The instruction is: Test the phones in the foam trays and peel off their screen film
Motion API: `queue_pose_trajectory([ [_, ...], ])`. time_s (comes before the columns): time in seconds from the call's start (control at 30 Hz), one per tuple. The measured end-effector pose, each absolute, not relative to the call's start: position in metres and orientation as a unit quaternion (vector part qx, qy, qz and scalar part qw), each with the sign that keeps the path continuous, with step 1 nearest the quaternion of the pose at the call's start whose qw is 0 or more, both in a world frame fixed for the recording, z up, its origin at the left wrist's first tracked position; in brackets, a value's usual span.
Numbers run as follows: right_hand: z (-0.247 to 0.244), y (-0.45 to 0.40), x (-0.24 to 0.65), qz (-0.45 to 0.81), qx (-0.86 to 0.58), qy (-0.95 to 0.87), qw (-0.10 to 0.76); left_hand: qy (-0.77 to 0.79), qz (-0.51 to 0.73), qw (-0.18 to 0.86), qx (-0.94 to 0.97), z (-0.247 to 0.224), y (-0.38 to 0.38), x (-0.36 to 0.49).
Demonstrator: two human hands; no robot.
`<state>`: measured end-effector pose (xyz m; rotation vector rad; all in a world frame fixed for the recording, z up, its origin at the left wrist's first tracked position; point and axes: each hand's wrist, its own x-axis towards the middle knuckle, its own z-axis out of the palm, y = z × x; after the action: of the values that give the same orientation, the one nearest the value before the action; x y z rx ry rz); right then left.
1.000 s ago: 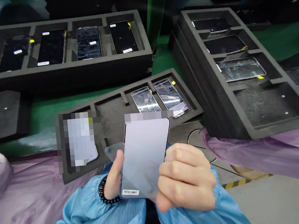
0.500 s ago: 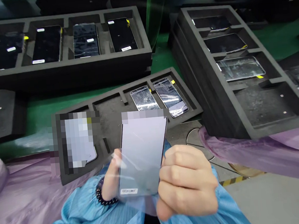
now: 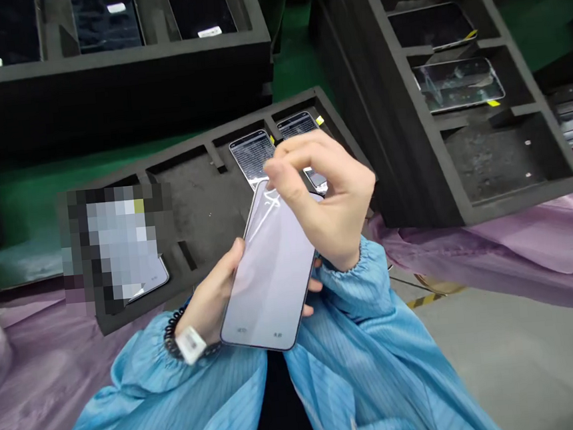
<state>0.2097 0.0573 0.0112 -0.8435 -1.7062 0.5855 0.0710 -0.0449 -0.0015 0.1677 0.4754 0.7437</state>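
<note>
A phone with a pale lit screen is tilted in my left hand, with the thumb along its left edge and fingertips showing past its right edge. My right hand pinches at the phone's upper end, where shiny creases of a clear protective film show beneath the fingertips. How far the film is lifted I cannot tell. A small white label is at my left wrist, by a dark coiled band.
Beyond my hands lies a dark foam tray with two lit phones at right and a partly blurred one at left. Another foam tray with phones stands behind; stacked foam trays stand at right. Purple sleeves or cloth flank me.
My right hand has moved from the phone's lower right side up to its top end, fist turned into a pinch. The phone's label is gone from its lower left; a white label shows at my wrist.
</note>
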Motion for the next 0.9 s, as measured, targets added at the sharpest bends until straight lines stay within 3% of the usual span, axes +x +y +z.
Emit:
queue_pose_trajectory([
  [0.37,0.0,0.067,0.202,0.407,-0.359,-0.645,0.538,0.25,0.429,0.868,-0.02,0.012,-0.042,0.069],
  [0.63,0.009,0.07,0.218,0.435,-0.328,-0.733,0.408,0.247,0.435,0.865,-0.024,0.008,-0.041,0.067],
  [0.9,0.005,0.069,0.217,0.436,-0.352,-0.722,0.406,0.268,0.442,0.856,-0.003,0.01,-0.042,0.067],
])
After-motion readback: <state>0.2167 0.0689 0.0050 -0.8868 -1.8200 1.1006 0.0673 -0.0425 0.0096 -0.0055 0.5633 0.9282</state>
